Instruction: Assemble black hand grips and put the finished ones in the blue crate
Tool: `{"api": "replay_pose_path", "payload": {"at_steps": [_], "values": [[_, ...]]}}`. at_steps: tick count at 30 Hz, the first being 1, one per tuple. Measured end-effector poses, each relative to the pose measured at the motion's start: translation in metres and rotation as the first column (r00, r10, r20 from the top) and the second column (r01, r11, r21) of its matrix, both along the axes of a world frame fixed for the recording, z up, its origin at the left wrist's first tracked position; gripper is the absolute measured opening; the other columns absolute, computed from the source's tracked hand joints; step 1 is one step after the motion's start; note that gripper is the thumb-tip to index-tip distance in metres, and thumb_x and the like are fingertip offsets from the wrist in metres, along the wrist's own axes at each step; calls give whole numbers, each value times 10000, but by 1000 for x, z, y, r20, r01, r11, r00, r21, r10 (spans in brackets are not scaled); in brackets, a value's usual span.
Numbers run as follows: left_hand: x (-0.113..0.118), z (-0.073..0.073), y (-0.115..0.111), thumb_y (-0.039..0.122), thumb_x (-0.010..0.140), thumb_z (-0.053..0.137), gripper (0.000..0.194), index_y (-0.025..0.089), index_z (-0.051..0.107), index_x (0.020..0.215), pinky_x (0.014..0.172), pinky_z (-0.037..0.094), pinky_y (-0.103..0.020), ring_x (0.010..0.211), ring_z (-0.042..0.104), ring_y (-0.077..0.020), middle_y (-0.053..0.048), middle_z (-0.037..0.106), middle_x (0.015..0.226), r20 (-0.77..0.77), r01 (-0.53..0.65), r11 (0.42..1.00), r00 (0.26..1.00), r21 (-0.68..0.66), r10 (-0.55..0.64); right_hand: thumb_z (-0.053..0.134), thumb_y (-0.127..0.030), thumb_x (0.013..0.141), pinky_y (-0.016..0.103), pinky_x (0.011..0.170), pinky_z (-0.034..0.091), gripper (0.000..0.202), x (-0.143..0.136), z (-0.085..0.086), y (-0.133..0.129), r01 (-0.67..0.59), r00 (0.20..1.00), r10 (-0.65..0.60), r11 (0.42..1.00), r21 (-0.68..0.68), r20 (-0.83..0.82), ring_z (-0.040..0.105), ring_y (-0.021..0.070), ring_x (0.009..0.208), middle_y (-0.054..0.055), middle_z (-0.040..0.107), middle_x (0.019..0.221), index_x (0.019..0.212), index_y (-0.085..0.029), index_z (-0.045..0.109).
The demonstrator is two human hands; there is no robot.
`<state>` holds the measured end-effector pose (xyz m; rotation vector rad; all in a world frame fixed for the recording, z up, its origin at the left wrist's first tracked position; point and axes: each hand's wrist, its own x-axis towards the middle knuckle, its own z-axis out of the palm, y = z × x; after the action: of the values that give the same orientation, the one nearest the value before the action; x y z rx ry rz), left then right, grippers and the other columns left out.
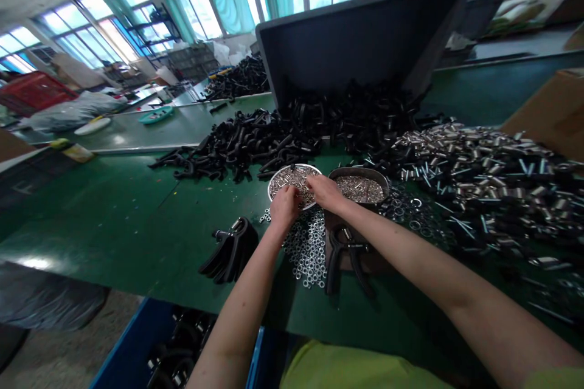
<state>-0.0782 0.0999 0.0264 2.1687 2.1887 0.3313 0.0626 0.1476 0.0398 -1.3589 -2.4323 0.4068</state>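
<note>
My left hand (285,206) is at the near edge of a round white dish (271,193) full of small metal parts, its fingers curled in. My right hand (325,192) reaches over the dish's right side with the fingertips pressed together among the parts. Whatever either hand pinches is too small to make out. Beside the dish stands an oval container (387,185) of similar small pieces. Loose metal nuts (310,249) spread below the dish. A black spring clamp (335,258) lies under my right forearm, and a stack of black clamps (237,249) lies left of my left forearm.
A tipped grey bin (365,36) spills black clamp parts (246,140) across the back of the green table (114,213). Silver cylinders and pins (483,164) are heaped at the right, near black rings (413,213). Below the front edge, a blue crate (123,352) holds black clamps.
</note>
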Motion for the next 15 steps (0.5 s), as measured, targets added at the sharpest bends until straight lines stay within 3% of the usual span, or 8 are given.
{"api": "replay_pose_path", "payload": {"at_steps": [5,8,11,15], "values": [[6,6,6,281,857,531,148,250,653,936,755,442,-279,999,561,-204,-39,620,1005,-66,107,994,992,-25,-109,455,-131,863,266,793,441,204,22,3,-8,43,971,-63,995,-91,-232,626,166,895,47,694,954,985,-197,605],[10,8,7,240,876,474,175,218,643,912,751,448,-289,992,562,-216,-69,612,996,-109,143,989,983,-46,-147,441,-154,865,238,674,466,154,44,1,-23,34,942,-94,982,-188,-322,641,128,719,28,701,868,946,-183,568],[12,11,7,207,887,427,213,201,625,964,751,456,-297,984,566,-217,-93,595,1041,-139,181,980,972,-79,-190,447,-213,869,217,572,454,101,70,-6,-44,20,926,-120,962,-271,-358,621,111,614,11,696,794,905,-179,535],[12,15,8,166,880,409,236,216,610,992,763,457,-296,980,574,-210,-88,595,1040,-163,243,961,951,-130,-262,505,-246,827,230,575,424,94,98,-21,-67,59,929,-160,954,-295,-333,593,128,632,6,657,723,801,-175,561]]}}
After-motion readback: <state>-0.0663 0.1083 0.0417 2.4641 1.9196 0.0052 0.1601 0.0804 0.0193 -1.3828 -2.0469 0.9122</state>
